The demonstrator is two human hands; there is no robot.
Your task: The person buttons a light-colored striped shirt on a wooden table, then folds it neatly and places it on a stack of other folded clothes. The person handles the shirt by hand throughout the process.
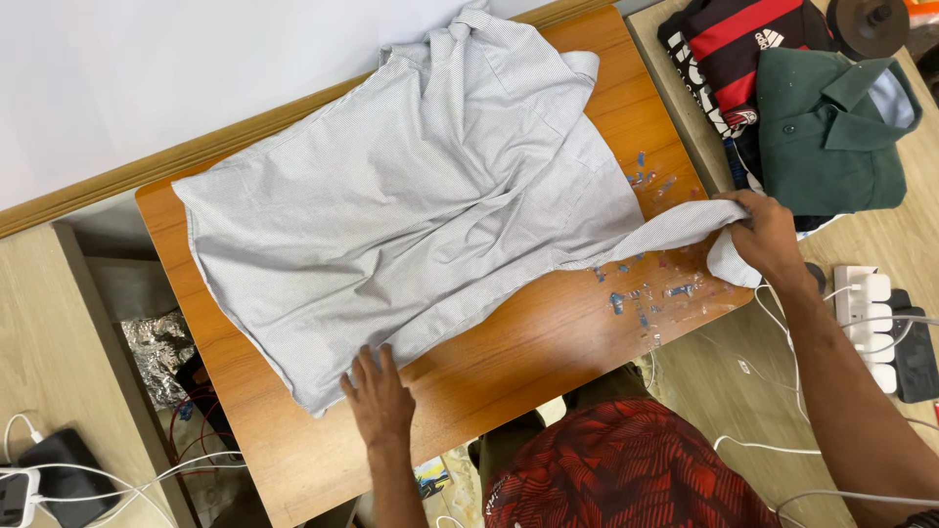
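A pale grey finely checked shirt (pixel 411 196) lies spread and creased across a brown wooden table (pixel 548 352). My left hand (pixel 380 399) rests flat on the table at the shirt's near hem, fingers apart and touching the cloth. My right hand (pixel 768 235) is closed on the cuff end of the shirt's sleeve (pixel 675 227), which is pulled out straight to the right, past the table's right edge.
A folded dark green shirt (pixel 831 127) and a red-and-black striped jersey (pixel 734 49) lie on a lighter table at the upper right. A white power strip (pixel 866 313) with cables sits at the right. Small blue marks (pixel 641 293) dot the table. Crumpled foil (pixel 161 352) lies at the left.
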